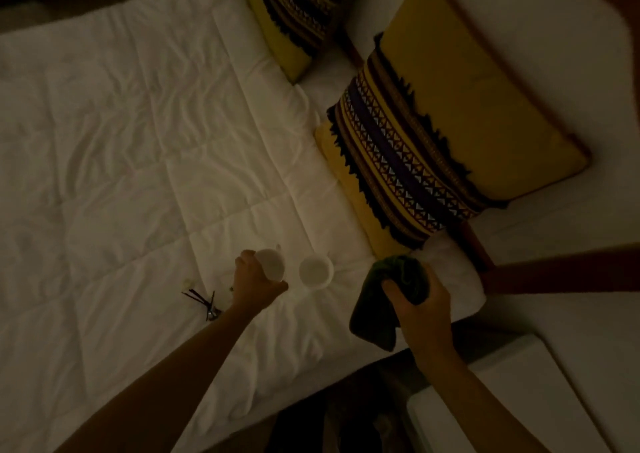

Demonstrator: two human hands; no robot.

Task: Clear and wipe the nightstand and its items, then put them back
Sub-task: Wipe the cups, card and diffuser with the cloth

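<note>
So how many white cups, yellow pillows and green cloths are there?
White cups: 2, one held by the left hand, one standing on the bed
Yellow pillows: 2
Green cloths: 1, in the right hand
Total: 5

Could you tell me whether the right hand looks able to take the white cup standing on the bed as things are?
Probably not yet: the right hand grips a dark green cloth. The path to the white cup looks clear otherwise.

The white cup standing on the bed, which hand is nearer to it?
Left. The left hand grips another white cup right beside the standing white cup; the right hand, gripping a dark green cloth, is farther right.
</note>
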